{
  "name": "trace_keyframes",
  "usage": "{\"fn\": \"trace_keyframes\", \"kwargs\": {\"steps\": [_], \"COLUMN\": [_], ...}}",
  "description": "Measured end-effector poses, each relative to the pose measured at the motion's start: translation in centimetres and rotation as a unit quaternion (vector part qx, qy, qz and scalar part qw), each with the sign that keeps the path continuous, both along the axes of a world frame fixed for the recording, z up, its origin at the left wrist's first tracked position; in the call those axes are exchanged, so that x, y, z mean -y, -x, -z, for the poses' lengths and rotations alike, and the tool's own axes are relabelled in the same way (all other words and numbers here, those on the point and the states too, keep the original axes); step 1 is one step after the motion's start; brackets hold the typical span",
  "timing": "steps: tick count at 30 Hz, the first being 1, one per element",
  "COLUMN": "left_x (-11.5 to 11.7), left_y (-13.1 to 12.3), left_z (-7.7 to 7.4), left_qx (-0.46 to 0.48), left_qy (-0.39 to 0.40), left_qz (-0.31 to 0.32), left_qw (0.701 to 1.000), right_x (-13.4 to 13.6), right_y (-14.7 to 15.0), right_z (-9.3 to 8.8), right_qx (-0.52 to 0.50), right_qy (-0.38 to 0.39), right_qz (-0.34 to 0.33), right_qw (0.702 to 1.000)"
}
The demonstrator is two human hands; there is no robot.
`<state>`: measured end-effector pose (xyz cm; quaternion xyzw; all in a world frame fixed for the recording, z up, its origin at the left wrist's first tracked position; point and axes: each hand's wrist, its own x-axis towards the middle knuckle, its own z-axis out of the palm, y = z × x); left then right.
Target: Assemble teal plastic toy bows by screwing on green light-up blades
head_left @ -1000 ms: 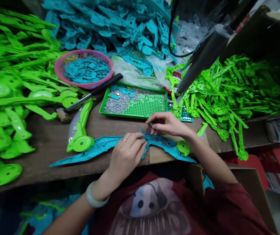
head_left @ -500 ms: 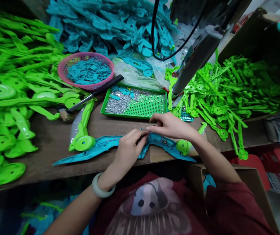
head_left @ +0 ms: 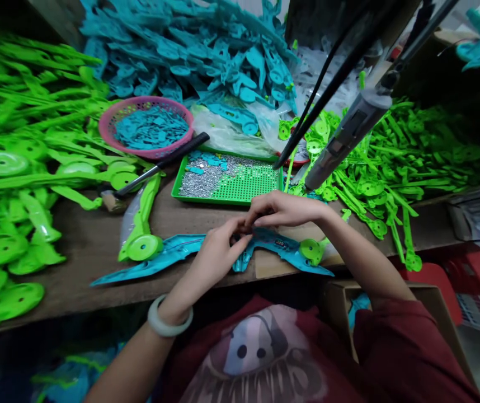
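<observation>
A long blue plastic part (head_left: 173, 252) lies across the table's front edge, with a round green piece (head_left: 143, 247) at its left and another green piece (head_left: 311, 251) at its right. My left hand (head_left: 218, 249) is over the middle of the blue part, its fingers closed at the tips. My right hand (head_left: 280, 209) meets it there from the right, fingers curled and pinched together. Whatever the fingertips hold is too small and hidden to name. Just behind my hands is a green tray (head_left: 252, 184) holding small metal pieces.
A pink basket (head_left: 106, 124) of blue pieces and a hammer (head_left: 173, 157) stand left of the tray. Green parts (head_left: 13, 168) pile at left and right, blue parts (head_left: 173, 50) behind. An electric screwdriver (head_left: 344, 140) hangs at right, near my right hand.
The hanging screwdriver has swung to the right and its cable now crosses above the tray's right end. My right hand's fingers have curled in closer to my left fingertips.
</observation>
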<state>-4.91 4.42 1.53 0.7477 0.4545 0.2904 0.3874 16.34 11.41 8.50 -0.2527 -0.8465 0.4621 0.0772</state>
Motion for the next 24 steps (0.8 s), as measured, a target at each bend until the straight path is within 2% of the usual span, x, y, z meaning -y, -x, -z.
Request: {"fn": "trace_keyframes", "kwargs": {"steps": [6, 14, 17, 21, 24], "left_x": [-1.1, -1.3, -1.1, 0.0, 0.8], "left_y": [1.3, 0.7, 0.0, -1.5, -2.3], "left_z": [-0.6, -0.4, 0.0, 0.6, 0.8], "left_qx": [-0.076, -0.025, -0.070, -0.178, -0.197], "left_qy": [-0.060, -0.055, -0.071, -0.122, -0.141], "left_qz": [0.065, 0.069, 0.038, -0.055, -0.091], "left_qw": [0.993, 0.996, 0.994, 0.975, 0.966], "right_x": [-0.3, -0.6, -0.5, -0.3, 0.0], "right_y": [-0.2, -0.2, -0.3, -0.3, -0.4], "right_z": [0.2, 0.6, 0.8, 1.0, 1.0], "right_qx": [-0.018, -0.033, -0.045, -0.055, -0.063], "right_qy": [-0.009, 0.019, 0.025, 0.030, 0.030], "right_qz": [-0.020, -0.013, -0.011, 0.003, 0.010], "right_qw": [1.000, 0.999, 0.999, 0.998, 0.998]}}
